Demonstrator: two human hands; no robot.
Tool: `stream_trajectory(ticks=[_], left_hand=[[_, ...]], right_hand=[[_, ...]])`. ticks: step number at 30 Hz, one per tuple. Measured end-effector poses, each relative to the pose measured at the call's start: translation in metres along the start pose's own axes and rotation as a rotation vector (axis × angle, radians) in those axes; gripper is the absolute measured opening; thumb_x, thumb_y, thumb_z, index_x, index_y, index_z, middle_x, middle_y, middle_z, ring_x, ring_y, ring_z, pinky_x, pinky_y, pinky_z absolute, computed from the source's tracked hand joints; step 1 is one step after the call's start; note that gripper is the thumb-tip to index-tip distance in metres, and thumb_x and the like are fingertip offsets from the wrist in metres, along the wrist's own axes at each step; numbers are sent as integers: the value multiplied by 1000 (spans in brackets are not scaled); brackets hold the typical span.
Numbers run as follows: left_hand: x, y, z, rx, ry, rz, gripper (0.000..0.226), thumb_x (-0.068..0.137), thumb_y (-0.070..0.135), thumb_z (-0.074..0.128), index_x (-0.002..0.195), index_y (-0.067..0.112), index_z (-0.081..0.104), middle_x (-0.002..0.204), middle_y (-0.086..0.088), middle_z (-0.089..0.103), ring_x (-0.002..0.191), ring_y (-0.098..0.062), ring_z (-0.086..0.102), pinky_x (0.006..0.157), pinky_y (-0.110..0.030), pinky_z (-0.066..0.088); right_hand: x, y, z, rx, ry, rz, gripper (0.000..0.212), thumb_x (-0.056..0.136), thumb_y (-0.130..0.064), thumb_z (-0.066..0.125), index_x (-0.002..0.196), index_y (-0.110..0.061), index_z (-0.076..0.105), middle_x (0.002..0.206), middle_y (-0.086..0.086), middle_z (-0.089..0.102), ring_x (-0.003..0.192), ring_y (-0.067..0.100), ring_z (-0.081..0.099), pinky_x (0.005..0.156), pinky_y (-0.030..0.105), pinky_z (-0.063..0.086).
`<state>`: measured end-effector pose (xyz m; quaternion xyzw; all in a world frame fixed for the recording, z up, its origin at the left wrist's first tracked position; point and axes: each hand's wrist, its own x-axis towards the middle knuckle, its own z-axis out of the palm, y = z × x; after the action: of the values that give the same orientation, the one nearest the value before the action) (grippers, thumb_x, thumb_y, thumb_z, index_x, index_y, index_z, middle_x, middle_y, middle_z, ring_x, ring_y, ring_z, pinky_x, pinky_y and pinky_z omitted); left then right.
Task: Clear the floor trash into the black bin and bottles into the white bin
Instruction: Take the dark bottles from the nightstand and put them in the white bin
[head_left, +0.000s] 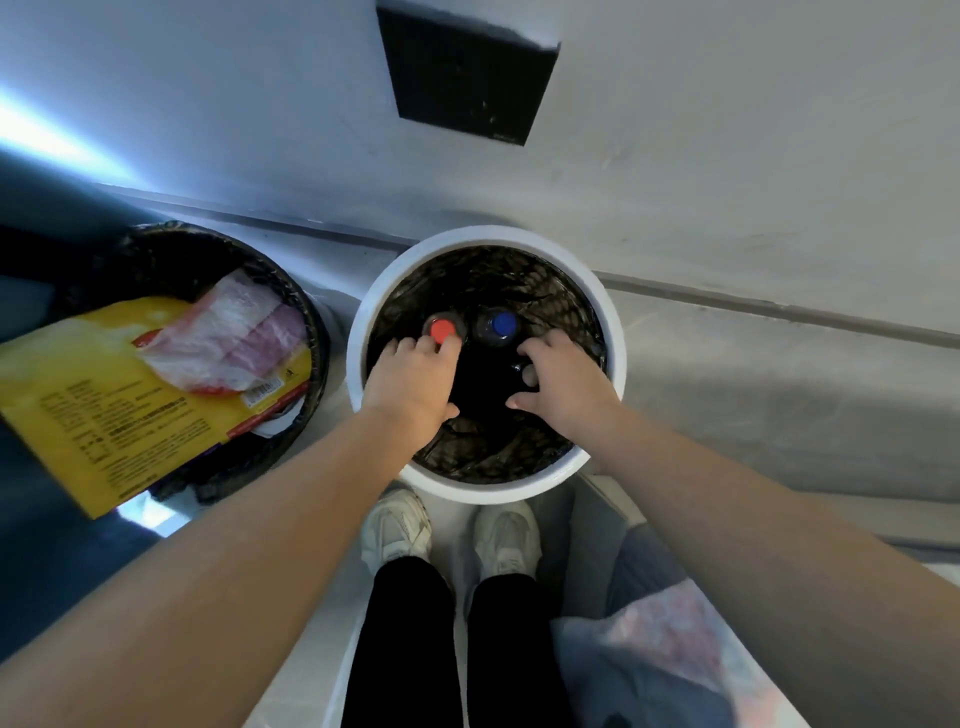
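Left grip (410, 382) touching red-capped bottle (441, 328) in white bin (357, 332), hold unclear, right grip (566, 384) apart

Pale wall (208, 78), dark square panel (467, 73), grey floor (753, 374), bright light streak (47, 135)

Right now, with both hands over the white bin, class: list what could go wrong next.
1. The yellow box juts far over the rim of the black bin; a nudge could tip it onto the floor.
2. The left hand touches the red-capped bottle; it may topple against the blue-capped bottle in the white bin.
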<state>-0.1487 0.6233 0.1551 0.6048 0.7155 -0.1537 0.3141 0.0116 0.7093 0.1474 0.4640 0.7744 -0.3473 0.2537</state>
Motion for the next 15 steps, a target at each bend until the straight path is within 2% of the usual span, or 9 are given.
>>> stream_trajectory(ticks=[2,4,5,8,11,15], left_hand=[[-28,4,-21,69,64,24,89,81,51,66,147,16,17,143,-10,40,137,-30,32,116,-51,12],[-61,7,-45,92,78,-26,99,78,61,62,150,19,9,156,-10,22,146,-31,11,113,-61,-4],[-80,8,-58,77,73,-70,103,76,66,60,151,20,5,159,-10,13,147,-32,3,111,-64,-7],[-139,11,-94,-23,71,-194,113,71,76,56,152,22,-1,160,-11,-3,146,-35,-10,108,-67,-8],[-216,19,-141,-133,53,-272,116,69,80,53,152,22,-5,160,-10,-11,145,-35,-14,107,-66,-10],[-324,26,-200,-226,138,-380,116,70,81,51,152,24,-6,160,-6,-14,146,-30,-17,109,-64,-9]], right_hand=[[-27,-9,-17,-40,18,-40,75,78,-40,76,141,-21,42,142,6,37,133,28,36,109,41,36],[-57,-20,-34,-155,24,-74,83,78,-49,72,147,-26,32,154,6,26,145,28,18,118,45,21],[-75,-26,-40,-215,25,-81,87,79,-54,70,150,-29,25,159,6,19,148,28,9,120,49,13],[-134,-48,-61,-297,52,-65,95,79,-64,62,153,-36,8,163,5,2,149,31,-5,116,59,4],[-209,-81,-90,-315,104,-49,97,79,-67,59,153,-35,5,163,7,1,149,34,-5,113,64,5],[-304,-130,-128,-282,172,-94,94,82,-66,57,153,-34,3,163,7,0,149,34,-6,113,64,5]])
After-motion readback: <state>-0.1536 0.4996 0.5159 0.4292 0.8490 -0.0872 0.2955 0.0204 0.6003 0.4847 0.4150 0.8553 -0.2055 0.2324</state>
